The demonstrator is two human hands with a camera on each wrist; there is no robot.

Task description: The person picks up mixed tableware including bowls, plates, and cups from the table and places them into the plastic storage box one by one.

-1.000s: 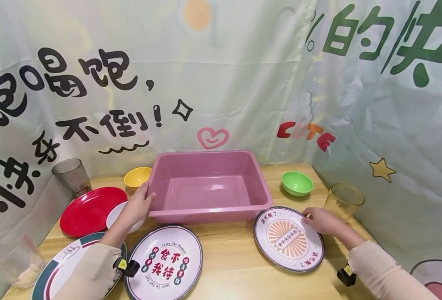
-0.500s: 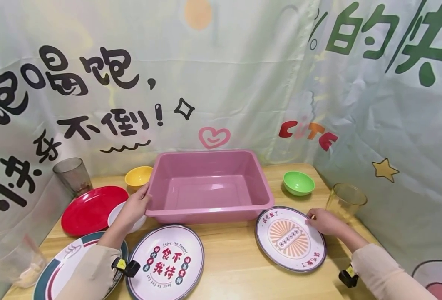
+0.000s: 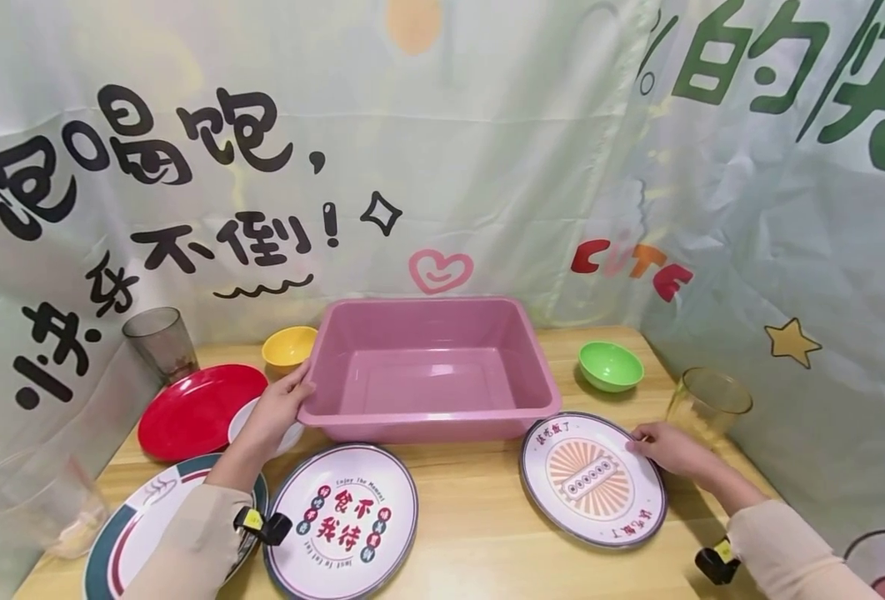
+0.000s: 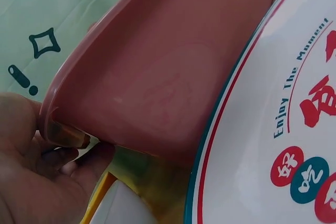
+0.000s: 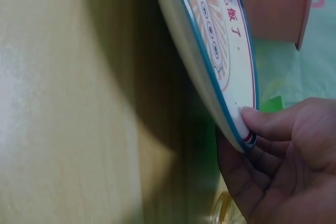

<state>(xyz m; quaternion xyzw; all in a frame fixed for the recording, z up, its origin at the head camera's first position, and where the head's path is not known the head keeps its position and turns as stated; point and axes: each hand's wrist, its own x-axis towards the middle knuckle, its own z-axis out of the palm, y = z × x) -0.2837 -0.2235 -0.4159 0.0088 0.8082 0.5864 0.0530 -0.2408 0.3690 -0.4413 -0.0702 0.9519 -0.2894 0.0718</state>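
Note:
My left hand point(image 3: 281, 408) grips the left rim of a pink plastic basin point(image 3: 435, 425); in the left wrist view, fingers point(image 4: 89, 171) curl beneath that rim. With thumb and fingers, my right hand point(image 3: 675, 450) pinches the edge of a round white plate point(image 3: 592, 479) with an orange sunburst print. In the right wrist view this plate point(image 5: 231, 61) is tilted, its near side raised off the wooden table and casting a shadow. Its far edge lies close to the basin's front right corner; whether they touch I cannot tell. The basin's inside is bare.
Left are a white plate with red lettering point(image 3: 341, 521), a green-rimmed plate point(image 3: 135, 533), a red plate point(image 3: 202, 412), a small white dish point(image 3: 285, 437), a yellow bowl point(image 3: 290, 346), a grey cup point(image 3: 161, 343) and a clear cup point(image 3: 45, 500). Right are a green bowl point(image 3: 611, 367) and an amber cup point(image 3: 708, 400).
The head view has turned slightly, so everything sits a little further right in it. Both hands keep their holds, and the plate and basin stay in place relative to each other.

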